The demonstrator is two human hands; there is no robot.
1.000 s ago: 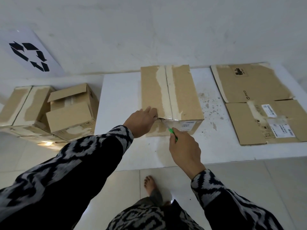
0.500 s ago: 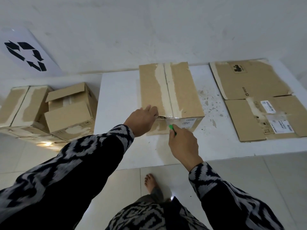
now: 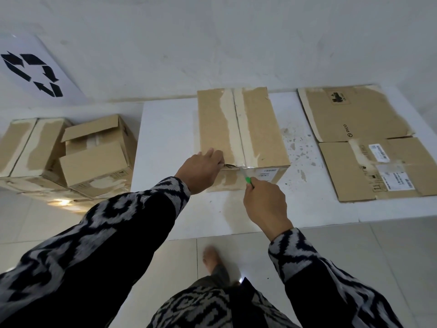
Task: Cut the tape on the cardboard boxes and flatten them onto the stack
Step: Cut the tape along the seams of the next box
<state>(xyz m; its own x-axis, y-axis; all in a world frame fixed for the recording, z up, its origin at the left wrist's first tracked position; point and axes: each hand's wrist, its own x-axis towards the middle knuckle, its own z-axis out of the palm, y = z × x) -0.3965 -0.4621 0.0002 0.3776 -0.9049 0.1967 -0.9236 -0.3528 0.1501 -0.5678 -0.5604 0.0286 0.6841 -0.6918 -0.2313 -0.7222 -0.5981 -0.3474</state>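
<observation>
Head view: the cutter [image 3: 247, 180] shows only a green tip and a thin blade; the rest is buried in the right hand [image 3: 264, 204], which grips it. At frame centre on the white bench [image 3: 165, 143], the taped box [image 3: 241, 136] stands closed, torn at its near edge, where the left hand [image 3: 201, 170] curls over the flap.

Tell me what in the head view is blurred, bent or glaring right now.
Head view: wide-angle bend bows the table edge and wall line; a bright reflection glares on the floor tiles under the left boxes; the foot is smeared; both hands, left and right, and the taped box stay sharp.
</observation>
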